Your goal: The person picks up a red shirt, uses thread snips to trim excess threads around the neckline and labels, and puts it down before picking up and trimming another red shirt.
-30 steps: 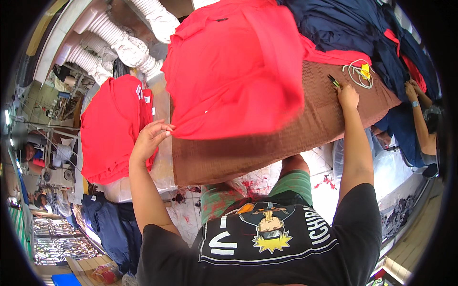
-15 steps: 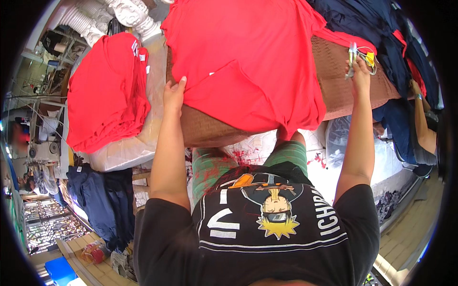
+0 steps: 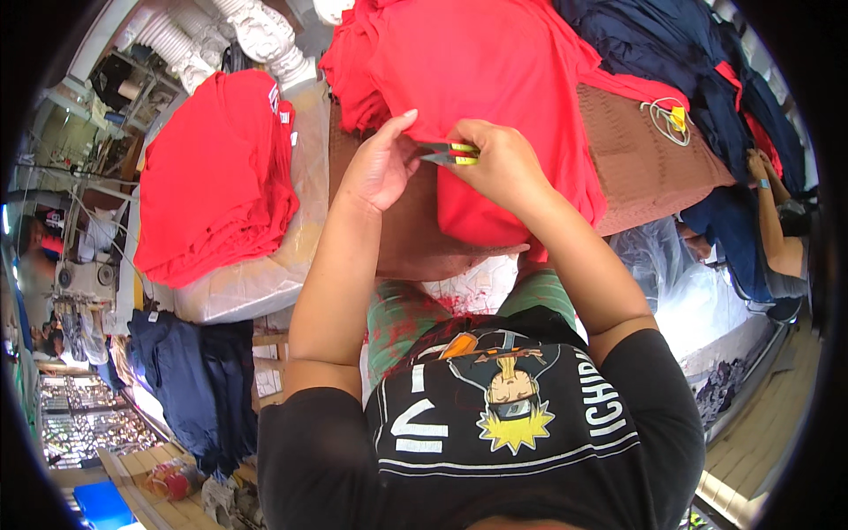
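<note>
A large red knit garment (image 3: 495, 88) lies over the brown-covered work surface in front of me. At its near left edge, my left hand (image 3: 380, 168) has its fingers curled in against the cloth with the thumb raised; the fingertips are partly hidden. My right hand (image 3: 508, 168) is closed around small thread snips (image 3: 464, 155) with yellow-green grips and dark blades. The blades point left, their tips close to my left fingers. Any thread between them is too fine to make out.
At left, a stack of red garments (image 3: 216, 185) rests on a plastic-wrapped pad (image 3: 243, 291). Dark blue garments (image 3: 190, 380) hang below. A looped cord with a yellow tag (image 3: 677, 119) lies at right, near a dark blue pile (image 3: 654, 53) and another person's arm (image 3: 773, 212).
My right hand has come left from beside the corded tag to the middle, bringing the snips. My left hand has moved right and slightly up, and the garment's near left part is drawn up.
</note>
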{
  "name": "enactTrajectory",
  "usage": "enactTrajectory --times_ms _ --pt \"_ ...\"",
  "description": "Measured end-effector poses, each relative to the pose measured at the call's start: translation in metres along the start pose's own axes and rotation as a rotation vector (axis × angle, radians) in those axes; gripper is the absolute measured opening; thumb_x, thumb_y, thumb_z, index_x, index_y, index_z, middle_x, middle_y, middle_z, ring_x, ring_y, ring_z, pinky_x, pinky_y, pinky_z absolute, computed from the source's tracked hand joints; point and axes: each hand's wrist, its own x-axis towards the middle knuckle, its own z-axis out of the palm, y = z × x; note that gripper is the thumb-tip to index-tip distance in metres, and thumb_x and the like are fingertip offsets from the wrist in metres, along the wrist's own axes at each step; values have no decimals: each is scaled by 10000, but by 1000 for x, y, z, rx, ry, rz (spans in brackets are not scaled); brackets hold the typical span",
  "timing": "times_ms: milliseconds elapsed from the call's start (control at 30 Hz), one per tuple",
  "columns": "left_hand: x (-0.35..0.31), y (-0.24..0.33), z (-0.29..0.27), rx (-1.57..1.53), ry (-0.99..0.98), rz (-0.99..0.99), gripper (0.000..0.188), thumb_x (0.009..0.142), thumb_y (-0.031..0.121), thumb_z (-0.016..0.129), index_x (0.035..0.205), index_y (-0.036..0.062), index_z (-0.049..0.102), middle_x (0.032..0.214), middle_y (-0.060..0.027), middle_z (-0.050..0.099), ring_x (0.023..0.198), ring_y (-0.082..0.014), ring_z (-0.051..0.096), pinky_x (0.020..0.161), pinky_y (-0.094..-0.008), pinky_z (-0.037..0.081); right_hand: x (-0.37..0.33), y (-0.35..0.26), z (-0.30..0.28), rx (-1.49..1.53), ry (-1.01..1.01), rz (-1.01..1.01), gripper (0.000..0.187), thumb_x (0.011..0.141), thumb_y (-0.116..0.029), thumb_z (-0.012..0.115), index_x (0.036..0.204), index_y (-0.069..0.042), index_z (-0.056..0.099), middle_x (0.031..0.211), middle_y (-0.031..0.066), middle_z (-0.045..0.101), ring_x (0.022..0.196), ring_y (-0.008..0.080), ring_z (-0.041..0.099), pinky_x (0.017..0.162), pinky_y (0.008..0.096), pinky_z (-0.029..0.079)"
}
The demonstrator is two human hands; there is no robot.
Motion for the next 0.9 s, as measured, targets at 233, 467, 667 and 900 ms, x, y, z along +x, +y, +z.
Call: enactTrajectory --times_ms 233,467,667,900 --pt "97 32 15 -350 99 -106 559 820 453 677 1172 36 559 1278 -160 535 1192 -340 518 1021 -532 398 -29 -40 -25 -130 -138 -241 209 736 -167 678 838 -64 527 748 134 614 693 361 631 587 474 502" --pt "72 146 32 -567 163 393 326 873 127 596 1180 15 581 1219 -141 606 1134 -284 574 1034 -445 439 -42 -23 -70 -258 -133 85 187 742 -166 678 874 -66 589 691 160 633 699 374 641 600 467 497" --pt "-67 273 -36 -79 570 1211 369 941 158 445 1257 -20 511 1274 -163 551 1179 -272 525 1056 -430 397 -36 -42 -118 244 101 18 116 737 -3 707 813 -21 622 666 52 572 618 133 531 555 280 413" --pt "14 354 -51 168 590 1207 332 883 175 596 1139 -36 574 1132 -140 626 1031 -249 610 962 -393 478 -42 -28 -129 569 51 37 138 769 -12 762 810 -22 631 701 -41 574 646 16 466 549 210 354"
